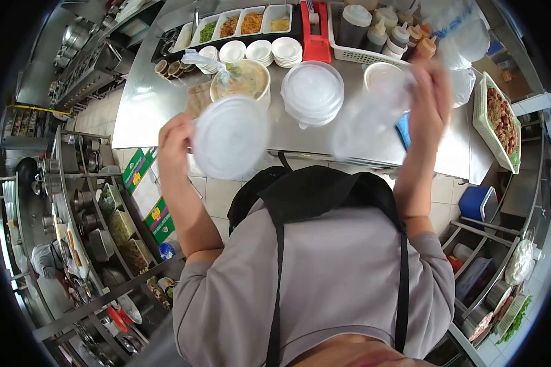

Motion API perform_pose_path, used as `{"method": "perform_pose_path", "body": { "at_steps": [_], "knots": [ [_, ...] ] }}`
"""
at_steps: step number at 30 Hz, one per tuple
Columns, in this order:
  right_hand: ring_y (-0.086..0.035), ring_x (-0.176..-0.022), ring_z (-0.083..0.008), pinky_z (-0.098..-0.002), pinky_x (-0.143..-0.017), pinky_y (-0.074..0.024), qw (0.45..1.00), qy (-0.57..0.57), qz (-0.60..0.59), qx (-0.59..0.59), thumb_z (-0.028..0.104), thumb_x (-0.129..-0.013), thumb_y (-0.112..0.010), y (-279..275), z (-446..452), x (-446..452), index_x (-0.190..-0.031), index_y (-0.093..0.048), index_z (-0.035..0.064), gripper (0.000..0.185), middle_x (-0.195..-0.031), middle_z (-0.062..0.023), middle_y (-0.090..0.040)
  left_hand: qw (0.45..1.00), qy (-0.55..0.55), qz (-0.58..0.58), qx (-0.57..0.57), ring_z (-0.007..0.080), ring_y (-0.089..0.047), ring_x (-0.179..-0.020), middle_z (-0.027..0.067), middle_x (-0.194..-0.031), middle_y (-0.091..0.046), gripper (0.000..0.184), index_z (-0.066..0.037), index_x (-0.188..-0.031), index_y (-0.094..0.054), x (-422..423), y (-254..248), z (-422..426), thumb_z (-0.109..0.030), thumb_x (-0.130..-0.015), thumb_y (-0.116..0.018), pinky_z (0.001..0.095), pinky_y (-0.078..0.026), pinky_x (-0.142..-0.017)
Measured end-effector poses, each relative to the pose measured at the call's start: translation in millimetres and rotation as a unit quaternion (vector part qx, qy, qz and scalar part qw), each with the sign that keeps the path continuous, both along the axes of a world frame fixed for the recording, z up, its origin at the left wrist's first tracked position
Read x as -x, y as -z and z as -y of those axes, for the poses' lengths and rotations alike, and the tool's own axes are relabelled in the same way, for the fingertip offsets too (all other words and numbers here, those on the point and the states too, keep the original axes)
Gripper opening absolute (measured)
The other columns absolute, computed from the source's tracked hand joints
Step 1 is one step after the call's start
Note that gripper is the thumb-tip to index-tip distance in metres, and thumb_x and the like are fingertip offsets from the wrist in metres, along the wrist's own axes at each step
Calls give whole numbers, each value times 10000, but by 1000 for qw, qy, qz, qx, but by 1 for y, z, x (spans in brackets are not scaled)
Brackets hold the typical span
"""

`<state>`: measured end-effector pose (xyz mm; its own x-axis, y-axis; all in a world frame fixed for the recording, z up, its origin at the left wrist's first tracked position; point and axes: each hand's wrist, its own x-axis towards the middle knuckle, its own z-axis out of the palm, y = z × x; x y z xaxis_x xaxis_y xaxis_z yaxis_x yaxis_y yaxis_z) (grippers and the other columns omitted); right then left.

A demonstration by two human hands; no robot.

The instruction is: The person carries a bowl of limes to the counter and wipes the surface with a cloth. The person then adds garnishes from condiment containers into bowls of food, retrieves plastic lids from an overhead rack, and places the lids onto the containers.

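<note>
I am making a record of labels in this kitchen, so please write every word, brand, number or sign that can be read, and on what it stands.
No text can be read with certainty.
Green-and-white panel, left of worktop: print too small to read.
Plastic bag, upper right: blue marks too blurred to read.
Round lid in left hand: no readable lettering.

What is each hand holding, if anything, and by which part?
The left hand holds a translucent round lid by its rim. The right hand seemingly holds a translucent item, but blur hides what it is and where it is gripped.
</note>
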<state>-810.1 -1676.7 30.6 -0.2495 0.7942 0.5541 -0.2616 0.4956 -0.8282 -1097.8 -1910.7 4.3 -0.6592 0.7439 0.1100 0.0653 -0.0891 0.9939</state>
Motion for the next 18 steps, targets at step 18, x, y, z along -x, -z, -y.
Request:
{"method": "perform_pose_path", "body": {
  "at_steps": [18],
  "knots": [
    [-516,-898,-333,-399,-802,-428,887,116,335,-297,126,-769,-621,114,-76,115,-996,-606,26,248,-956,-155,-582,952,195,228,-57,93,-463,-567,19,-652,-504,121,-24,-677,-495,-34,37,-53,-88,-780,-491,219,-370,-524]
  ]
}}
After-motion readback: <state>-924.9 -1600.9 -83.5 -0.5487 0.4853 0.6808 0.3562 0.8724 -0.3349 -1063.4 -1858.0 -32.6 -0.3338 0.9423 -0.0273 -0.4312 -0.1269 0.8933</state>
